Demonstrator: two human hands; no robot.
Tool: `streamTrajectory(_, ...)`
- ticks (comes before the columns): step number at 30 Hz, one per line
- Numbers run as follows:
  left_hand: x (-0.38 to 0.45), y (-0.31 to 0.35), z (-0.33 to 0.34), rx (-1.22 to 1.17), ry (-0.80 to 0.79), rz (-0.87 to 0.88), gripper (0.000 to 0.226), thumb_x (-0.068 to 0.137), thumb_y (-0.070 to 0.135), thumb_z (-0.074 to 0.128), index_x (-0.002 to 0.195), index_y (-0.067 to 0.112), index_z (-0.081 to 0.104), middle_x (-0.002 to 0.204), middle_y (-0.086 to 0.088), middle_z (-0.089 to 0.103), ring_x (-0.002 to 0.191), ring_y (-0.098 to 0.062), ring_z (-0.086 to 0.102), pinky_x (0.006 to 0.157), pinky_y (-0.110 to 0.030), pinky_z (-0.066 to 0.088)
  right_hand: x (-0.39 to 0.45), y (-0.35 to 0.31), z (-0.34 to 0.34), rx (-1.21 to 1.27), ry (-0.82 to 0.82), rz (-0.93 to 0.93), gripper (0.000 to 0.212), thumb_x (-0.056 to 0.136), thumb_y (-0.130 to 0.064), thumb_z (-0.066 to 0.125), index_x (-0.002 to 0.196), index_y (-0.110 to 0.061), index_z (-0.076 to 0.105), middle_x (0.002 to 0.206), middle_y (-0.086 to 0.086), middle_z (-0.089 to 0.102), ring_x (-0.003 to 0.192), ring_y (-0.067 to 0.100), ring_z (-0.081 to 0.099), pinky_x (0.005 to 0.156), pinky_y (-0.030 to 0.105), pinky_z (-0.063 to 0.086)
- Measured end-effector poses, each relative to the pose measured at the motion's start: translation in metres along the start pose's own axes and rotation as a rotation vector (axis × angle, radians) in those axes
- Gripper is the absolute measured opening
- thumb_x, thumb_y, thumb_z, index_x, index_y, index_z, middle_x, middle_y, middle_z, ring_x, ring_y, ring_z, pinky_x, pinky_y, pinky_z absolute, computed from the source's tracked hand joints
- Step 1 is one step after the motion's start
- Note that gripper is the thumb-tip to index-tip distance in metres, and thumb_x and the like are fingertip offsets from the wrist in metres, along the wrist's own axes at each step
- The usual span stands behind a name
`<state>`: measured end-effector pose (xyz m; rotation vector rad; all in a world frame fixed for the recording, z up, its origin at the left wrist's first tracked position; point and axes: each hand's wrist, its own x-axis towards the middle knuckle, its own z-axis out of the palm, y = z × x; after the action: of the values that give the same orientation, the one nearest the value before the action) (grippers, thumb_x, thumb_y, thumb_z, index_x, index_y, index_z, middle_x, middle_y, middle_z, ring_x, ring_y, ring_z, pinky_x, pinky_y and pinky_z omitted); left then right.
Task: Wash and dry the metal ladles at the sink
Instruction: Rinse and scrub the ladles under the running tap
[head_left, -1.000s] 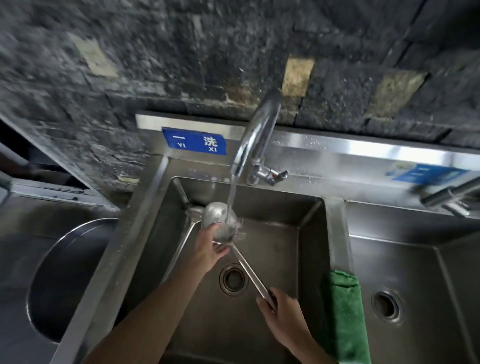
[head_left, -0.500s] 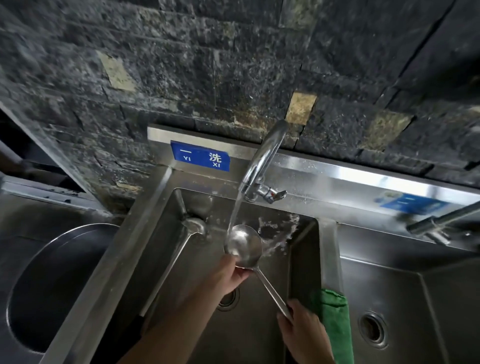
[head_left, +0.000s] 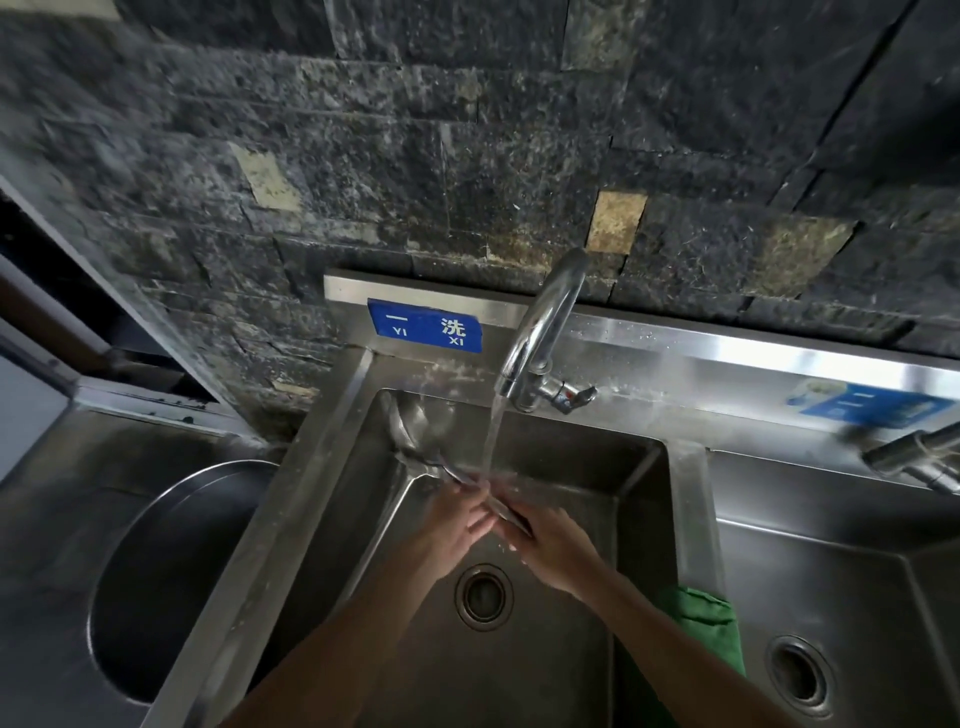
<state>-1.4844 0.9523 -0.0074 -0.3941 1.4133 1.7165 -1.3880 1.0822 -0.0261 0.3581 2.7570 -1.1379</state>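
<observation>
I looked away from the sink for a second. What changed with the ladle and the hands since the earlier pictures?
The metal ladle went from bowl-up under the stream to lying low, its handle under the water. The right hand slid up the handle, meeting the left hand, which left the bowl. Their exact grip is blurred. The curved steel tap still runs; the second ladle and green cloth stayed put.
</observation>
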Motion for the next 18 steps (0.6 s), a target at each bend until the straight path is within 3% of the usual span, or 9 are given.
streamTrajectory(4, -0.002, 0.045, -0.022, 0.088, 0.098, 0.221, 0.022, 0.094, 0.02, 0.063, 0.105, 0.002, 0.065, 0.102, -0.012, 0.075, 0.097, -0.026, 0.073, 0.088, -0.041, 0.059, 0.025, -0.007, 0.002, 0.045, -0.052, 0.036, 0.023, 0.095, -0.048, 0.061, 0.092, -0.024, 0.062, 0.076, 0.001, 0.07, 0.064, 0.017, 0.068, 0.064, 0.038, 0.056)
streamTrajectory(8, -0.009, 0.099, -0.039, 0.158, 0.214, 0.431, 0.019, 0.092, 0.017, 0.066, 0.105, 0.002, 0.068, 0.101, -0.013, 0.075, 0.096, -0.025, 0.074, 0.085, -0.038, 0.061, 0.007, 0.022, 0.007, -0.011, -0.045, 0.174, 0.037, 0.09, -0.056, 0.065, 0.07, -0.03, 0.049, 0.06, -0.006, 0.058, 0.056, 0.01, 0.06, 0.058, 0.034, 0.049)
streamTrajectory(11, -0.018, 0.128, -0.043, 0.156, 0.269, 0.515, 0.017, 0.089, 0.015, 0.071, 0.102, 0.005, 0.068, 0.097, -0.012, 0.075, 0.093, -0.023, 0.073, 0.078, -0.033, 0.061, 0.001, 0.04, 0.015, -0.032, -0.029, 0.243, 0.046, 0.085, -0.069, 0.06, 0.072, -0.025, 0.055, 0.062, -0.005, 0.062, 0.058, 0.003, 0.06, 0.063, 0.036, 0.052)
streamTrajectory(14, -0.018, 0.128, -0.039, 0.117, 0.33, 0.55, 0.014, 0.086, 0.015, 0.075, 0.097, 0.01, 0.068, 0.1, -0.012, 0.075, 0.093, -0.023, 0.072, 0.071, -0.028, 0.06, 0.02, 0.02, 0.021, -0.066, 0.006, 0.221, 0.039, 0.089, -0.063, 0.06, 0.083, -0.025, 0.063, 0.067, -0.008, 0.063, 0.064, 0.006, 0.062, 0.062, 0.031, 0.05)
streamTrajectory(18, -0.016, 0.113, -0.037, 0.172, 0.314, 0.543, 0.012, 0.084, 0.013, 0.077, 0.09, 0.015, 0.067, 0.093, -0.012, 0.075, 0.084, -0.023, 0.072, 0.074, -0.038, 0.061, 0.061, -0.035, 0.033, 0.062, 0.069, 0.153, 0.041, 0.092, -0.063, 0.058, 0.096, -0.023, 0.067, 0.076, -0.008, 0.069, 0.068, 0.007, 0.066, 0.061, 0.027, 0.051)
